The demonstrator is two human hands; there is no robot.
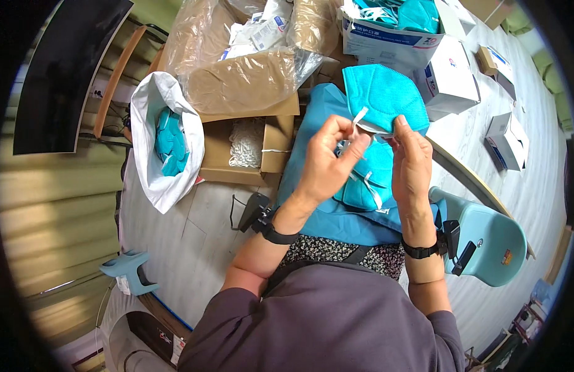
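At the far left of the frame we see a yellowish curtain (pixel 57 217), with a large black panel (pixel 70 74) in front of it at the upper left. Lower down, also left, stands a small blue plastic seat (pixel 133 271). Moving right, we come to an open white sack (pixel 149 170) with teal masks (pixel 170 142) inside. Beside it, left of the upper middle, is an open cardboard box (pixel 234 176) with a bundle of white straps (pixel 246 142). Above that sits a bigger carton draped in clear plastic (pixel 243 80), holding white packets (pixel 262 34).

Near the centre, our left hand (pixel 327 155) is closed, thumb and fingers pinching at a white strap (pixel 359 115) by the lower left edge of the teal mask (pixel 386 96). This mask is held up just right of the upper middle. Below it, more masks (pixel 369 186) lie on a blue cloth (pixel 361 232) over our lap. Our right hand (pixel 412 161) grips the held mask's lower right edge between thumb and fingers. Both wrists wear black straps (pixel 420 250).

At the upper right we find an open white box (pixel 386 48) full of teal masks, a closed white box (pixel 451 80) just beside it, a light blue chair (pixel 485 235) below, and another white box (pixel 509 141) farther right.
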